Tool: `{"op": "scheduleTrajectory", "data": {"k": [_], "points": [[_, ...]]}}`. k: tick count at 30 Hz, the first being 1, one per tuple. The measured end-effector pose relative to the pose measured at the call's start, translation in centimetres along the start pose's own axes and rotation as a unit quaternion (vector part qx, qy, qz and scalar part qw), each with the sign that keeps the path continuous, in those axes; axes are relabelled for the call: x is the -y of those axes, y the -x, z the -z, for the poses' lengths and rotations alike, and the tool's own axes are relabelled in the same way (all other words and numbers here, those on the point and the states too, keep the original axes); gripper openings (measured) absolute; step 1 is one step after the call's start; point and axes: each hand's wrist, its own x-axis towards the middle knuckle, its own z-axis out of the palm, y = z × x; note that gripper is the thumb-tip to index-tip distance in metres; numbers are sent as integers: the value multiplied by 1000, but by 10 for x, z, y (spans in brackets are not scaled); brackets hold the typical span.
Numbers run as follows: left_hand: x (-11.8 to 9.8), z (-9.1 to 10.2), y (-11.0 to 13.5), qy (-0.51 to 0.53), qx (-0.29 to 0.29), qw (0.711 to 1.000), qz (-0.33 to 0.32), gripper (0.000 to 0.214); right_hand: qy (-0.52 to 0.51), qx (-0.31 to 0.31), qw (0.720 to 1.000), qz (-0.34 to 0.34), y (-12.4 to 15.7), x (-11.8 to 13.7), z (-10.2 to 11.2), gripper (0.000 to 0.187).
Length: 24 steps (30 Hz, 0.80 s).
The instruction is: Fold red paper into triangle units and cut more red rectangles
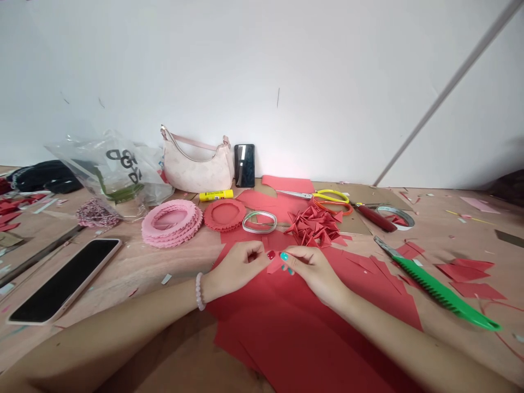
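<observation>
Large red sheets (pixel 295 338) are covering the lower centre of the frame, lying on the wooden desk (pixel 164 262). Over their upper part, the left hand (pixel 239 267) and the right hand (pixel 317 267) are facing each other; the grip of each is pinching a small red paper piece (pixel 274 266), which is sitting between the fingertips just below the frame's centre. A beaded bracelet (pixel 199 292) is encircling the left wrist. A phone (pixel 67 278) is lying flat at lower left, and a green-handled cutter (pixel 442 292) is lying aslant at lower right. Farther back, a pink paper ring stack (pixel 172 238) and a red paper ring (pixel 225 225) are resting left of centre, while a folded red paper heap (pixel 315 226) is lying right of centre. Behind these, a yellow glue stick (pixel 216 195) is lying before a pale handbag (pixel 198 172), and scissors (pixel 331 195) are lying behind the heap. A dark phone (pixel 244 166) is standing upright against the white wall (pixel 262 65).
</observation>
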Motion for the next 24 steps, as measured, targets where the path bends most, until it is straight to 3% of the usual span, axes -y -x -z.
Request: {"op": "scheduleTrajectory", "data": {"k": [5, 8, 12, 17, 20, 24], "points": [[-1, -3, 0, -124, 56, 990, -44, 32, -53, 47, 997, -16, 2, 2, -2, 36], [-1, -3, 1, -153, 51, 985, -59, 31, -43, 44, 998, -24, 2, 2, -3, 39], [1, -4, 2, -143, 37, 987, -58, 31, 10, 41, 999, -8, 1, 1, -2, 43], [2, -4, 2, -70, 86, 994, -8, 27, 32, 37, 999, -7, 1, -2, -3, 41], [2, -2, 0, -40, 75, 996, -1, 29, -91, 37, 995, -22, 0, -4, -1, 34], [3, 0, -2, 8, 57, 998, -9, 31, -249, 52, 966, -45, -3, -7, 3, 18]]}}
